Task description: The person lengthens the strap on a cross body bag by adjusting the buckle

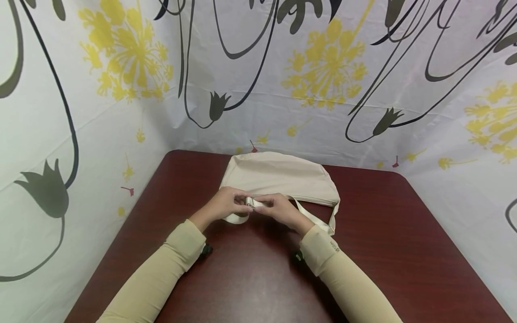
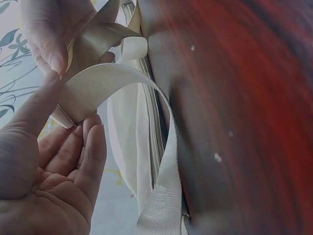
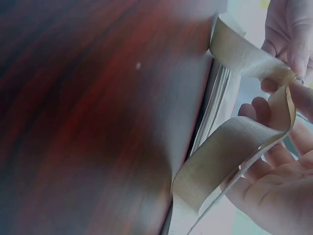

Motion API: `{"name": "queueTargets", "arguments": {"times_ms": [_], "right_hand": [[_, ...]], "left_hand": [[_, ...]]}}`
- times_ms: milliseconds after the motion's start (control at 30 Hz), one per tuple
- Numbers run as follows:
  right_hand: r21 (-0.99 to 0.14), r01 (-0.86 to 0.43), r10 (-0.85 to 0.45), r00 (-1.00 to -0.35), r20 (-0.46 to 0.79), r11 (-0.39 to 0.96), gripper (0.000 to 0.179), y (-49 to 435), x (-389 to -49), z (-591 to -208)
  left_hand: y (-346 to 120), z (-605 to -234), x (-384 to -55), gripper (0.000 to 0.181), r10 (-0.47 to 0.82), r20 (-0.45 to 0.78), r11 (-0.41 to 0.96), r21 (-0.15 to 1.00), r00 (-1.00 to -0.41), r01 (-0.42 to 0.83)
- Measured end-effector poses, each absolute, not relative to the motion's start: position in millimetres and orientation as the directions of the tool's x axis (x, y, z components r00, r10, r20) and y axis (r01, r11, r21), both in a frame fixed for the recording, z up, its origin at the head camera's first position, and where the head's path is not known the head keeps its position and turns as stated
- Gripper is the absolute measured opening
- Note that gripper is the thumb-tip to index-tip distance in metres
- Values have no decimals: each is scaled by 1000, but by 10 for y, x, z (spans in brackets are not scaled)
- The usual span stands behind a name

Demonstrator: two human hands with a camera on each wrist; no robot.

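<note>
A cream fabric shoulder bag (image 1: 278,175) lies on its side on the table, its zipper (image 2: 155,134) along the edge nearer me. Its flat webbing strap (image 2: 171,147) loops up from the bag into both hands. My left hand (image 1: 226,204) pinches the strap between thumb and fingers, beside a small shiny piece (image 1: 250,204) on it. Close by on the right, my right hand (image 1: 280,208) grips another stretch of the strap, the fingertips of both hands nearly meeting. In the right wrist view, the doubled strap (image 3: 230,152) curves up to the right hand (image 3: 283,191).
The dark red wooden table (image 1: 250,287) extends under both forearms. A white cloth with yellow and grey flower prints (image 1: 258,89) hangs behind the table and along its sides. Dark wrist gear (image 1: 206,250) shows by the left cuff.
</note>
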State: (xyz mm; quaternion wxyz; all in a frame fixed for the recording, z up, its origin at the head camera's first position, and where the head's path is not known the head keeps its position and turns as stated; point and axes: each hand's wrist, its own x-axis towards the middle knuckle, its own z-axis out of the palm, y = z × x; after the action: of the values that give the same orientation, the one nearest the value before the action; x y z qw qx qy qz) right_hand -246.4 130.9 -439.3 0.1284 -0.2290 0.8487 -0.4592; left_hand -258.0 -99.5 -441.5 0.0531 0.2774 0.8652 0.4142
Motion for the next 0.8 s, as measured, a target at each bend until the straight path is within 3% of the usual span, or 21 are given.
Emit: {"name": "queueTargets", "arguments": {"times_ms": [300,500,800], "right_hand": [[-861,-244,-469,-883,6,447,37,1279,-2450,-4383],[-888,-216,-468,-884,1,407,36,1279,-2453,-4382],[-926,-132,-451,-892,-45,354,37,1282,-2447,-4365]], "left_hand": [[-990,-4428,-2592,32,429,185,496,770,-884,402],[-1001,-4425,-2605,29,425,214,491,762,-880,423],[-1006,-4455,-2607,31,439,155,446,818,-885,364]]}}
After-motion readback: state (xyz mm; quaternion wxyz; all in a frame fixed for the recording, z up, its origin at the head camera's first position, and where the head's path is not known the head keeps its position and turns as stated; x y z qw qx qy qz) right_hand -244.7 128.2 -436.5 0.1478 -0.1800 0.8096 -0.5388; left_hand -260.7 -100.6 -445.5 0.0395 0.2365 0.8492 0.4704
